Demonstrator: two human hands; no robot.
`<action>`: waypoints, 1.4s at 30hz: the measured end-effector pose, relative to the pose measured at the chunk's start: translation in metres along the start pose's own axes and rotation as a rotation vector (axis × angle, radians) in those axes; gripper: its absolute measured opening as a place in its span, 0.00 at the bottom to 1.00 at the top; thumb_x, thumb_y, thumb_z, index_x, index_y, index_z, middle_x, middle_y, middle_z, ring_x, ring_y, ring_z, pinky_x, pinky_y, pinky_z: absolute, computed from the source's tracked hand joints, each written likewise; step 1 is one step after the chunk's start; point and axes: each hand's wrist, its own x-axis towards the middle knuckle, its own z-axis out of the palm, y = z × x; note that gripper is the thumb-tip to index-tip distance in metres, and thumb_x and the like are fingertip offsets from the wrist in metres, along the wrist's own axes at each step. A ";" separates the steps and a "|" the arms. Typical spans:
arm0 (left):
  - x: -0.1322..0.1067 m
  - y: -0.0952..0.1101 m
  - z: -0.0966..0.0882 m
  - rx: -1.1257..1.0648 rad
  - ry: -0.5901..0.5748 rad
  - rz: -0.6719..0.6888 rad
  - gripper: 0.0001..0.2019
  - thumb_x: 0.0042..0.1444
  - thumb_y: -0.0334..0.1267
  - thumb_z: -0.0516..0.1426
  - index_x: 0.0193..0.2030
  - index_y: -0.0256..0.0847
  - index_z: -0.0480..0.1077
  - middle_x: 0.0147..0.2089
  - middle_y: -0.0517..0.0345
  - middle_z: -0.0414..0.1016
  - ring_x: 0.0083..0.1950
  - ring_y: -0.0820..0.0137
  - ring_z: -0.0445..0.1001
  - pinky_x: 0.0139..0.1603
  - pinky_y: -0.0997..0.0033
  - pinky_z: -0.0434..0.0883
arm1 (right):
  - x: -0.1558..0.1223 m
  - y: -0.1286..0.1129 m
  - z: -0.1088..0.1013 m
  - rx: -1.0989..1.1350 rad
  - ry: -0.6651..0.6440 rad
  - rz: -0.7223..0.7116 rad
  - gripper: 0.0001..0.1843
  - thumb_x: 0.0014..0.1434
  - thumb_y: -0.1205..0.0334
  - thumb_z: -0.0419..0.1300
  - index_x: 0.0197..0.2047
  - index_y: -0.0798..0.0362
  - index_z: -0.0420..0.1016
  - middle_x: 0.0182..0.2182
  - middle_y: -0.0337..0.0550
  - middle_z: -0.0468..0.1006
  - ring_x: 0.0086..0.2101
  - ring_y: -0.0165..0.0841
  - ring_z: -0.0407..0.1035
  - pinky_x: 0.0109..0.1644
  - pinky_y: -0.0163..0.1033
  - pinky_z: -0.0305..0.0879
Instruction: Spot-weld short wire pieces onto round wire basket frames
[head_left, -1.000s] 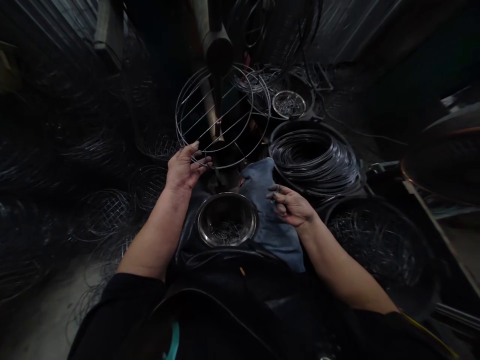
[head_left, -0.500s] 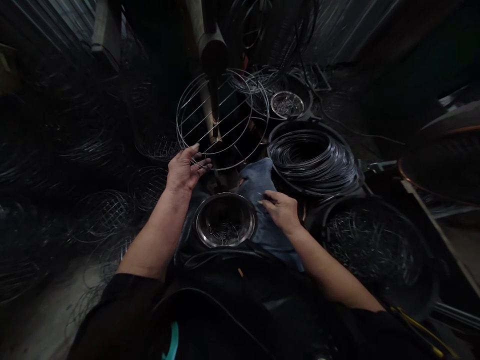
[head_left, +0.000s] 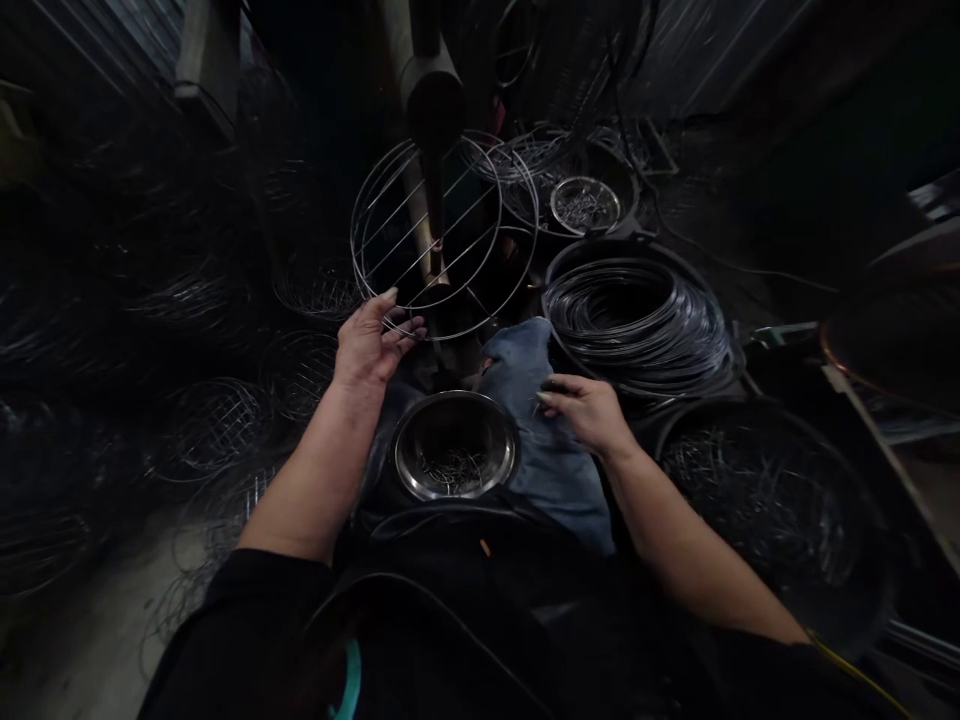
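My left hand (head_left: 371, 342) grips the lower left rim of a round wire frame (head_left: 439, 235) with parallel cross wires, held tilted under a dark vertical machine arm (head_left: 433, 110). My right hand (head_left: 586, 408) rests on a blue cloth (head_left: 544, 425) over my knee, with fingers curled together; whether they pinch a small wire piece is not clear. Between my hands stands a steel bowl (head_left: 454, 445) with several short wire pieces in it.
A coil of dark wire rings (head_left: 637, 315) lies to the right. A second steel bowl (head_left: 585, 205) sits further back. A large dark pan of wire bits (head_left: 772, 500) is at right. Finished wire frames (head_left: 210, 425) lie piled on the left.
My right hand has dropped from above the cloth onto it, nearer the bowl. My left hand keeps its hold on the wire frame, which has barely shifted.
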 end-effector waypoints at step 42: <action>-0.004 -0.011 -0.018 -0.046 0.017 0.046 0.20 0.36 0.37 0.68 0.32 0.38 0.63 0.33 0.57 0.69 0.33 0.59 0.78 0.38 0.56 0.75 | -0.003 0.020 0.001 0.195 -0.051 -0.001 0.22 0.38 0.51 0.70 0.35 0.54 0.79 0.22 0.40 0.79 0.23 0.36 0.73 0.30 0.40 0.69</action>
